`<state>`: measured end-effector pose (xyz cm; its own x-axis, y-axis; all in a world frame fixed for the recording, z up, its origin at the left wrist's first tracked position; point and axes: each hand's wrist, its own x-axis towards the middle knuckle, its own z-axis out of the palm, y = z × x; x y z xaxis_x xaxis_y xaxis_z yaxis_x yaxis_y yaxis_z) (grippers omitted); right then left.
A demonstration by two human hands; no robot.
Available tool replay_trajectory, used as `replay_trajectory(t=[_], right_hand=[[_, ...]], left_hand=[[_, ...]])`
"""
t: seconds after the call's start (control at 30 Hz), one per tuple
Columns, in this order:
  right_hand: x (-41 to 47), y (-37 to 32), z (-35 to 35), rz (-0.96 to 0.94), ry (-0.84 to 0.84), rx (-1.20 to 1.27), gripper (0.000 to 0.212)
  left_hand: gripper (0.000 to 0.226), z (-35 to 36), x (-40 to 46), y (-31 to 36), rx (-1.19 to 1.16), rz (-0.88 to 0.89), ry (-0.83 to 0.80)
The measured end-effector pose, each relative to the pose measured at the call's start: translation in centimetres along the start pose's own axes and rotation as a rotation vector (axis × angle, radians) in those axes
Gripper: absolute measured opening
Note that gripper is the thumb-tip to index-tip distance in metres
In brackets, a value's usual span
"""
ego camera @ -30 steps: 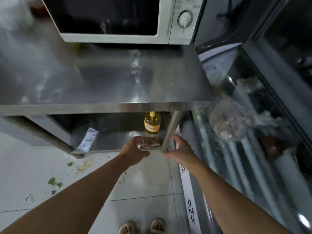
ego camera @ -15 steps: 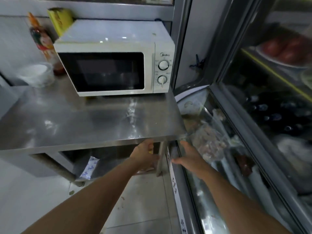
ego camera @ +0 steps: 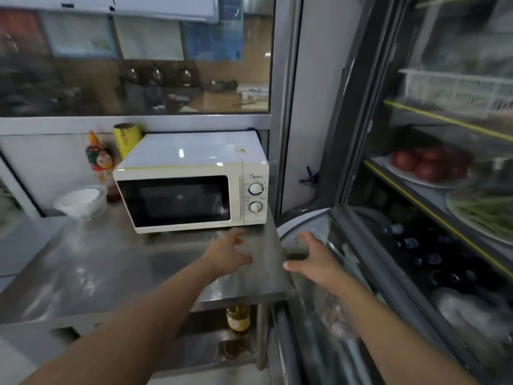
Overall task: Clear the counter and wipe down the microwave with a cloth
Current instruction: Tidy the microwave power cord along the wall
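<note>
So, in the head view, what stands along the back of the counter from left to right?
White bowl → sauce bottle → yellow can → microwave.

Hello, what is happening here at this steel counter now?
A person reaches both bare hands, the left hand and right hand, toward the cream-white microwave on the stainless steel counter. Both hands are open and hold nothing. A white plastic bowl stands left of the microwave. No cloth is in either hand.

Bare forearms, no sleeves (hands [ego camera: 227, 255] ungloved).
</note>
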<state>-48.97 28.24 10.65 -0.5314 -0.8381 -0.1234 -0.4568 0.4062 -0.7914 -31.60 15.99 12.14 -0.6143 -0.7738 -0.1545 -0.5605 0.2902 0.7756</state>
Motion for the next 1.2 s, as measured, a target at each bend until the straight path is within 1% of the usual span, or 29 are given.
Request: replay_trajectory(t=[0.1, 0.27, 0.33, 0.6, 0.97, 1.2], right_hand=[[1.0, -1.1, -1.2, -0.025, 0.004, 0.003, 0.091], [2.9, -2.4, -2.3, -0.046, 0.003, 0.012, 0.092], [3.9, -3.0, -2.5, -0.049, 0.025, 0.008, 0.091], [9.1, -5.0, -2.0, -0.013, 0.080, 0.042, 0.089], [16.8, -8.3, -0.5, 0.012, 0.185, 0.104, 0.093], [20.8, -8.8, -0.4, 0.044, 0.210, 0.090, 0.096]], left_hand=[[0.068, -1.5, 1.0, 1.7, 0.050, 0.039, 0.045], [0.070, -3.6, 3.4, 2.9, 0.056, 0.062, 0.073], [0.070, -4.3, 4.6, 3.0, 0.022, 0.067, 0.079], [0.067, -7.4, 10.8, 2.8, -0.063, 0.107, 0.031], [0.067, -12.2, 18.7, 4.6, 0.042, 0.252, -0.005], [0.064, -13.9, 22.8, 5.0, 0.030, 0.303, 0.008]])
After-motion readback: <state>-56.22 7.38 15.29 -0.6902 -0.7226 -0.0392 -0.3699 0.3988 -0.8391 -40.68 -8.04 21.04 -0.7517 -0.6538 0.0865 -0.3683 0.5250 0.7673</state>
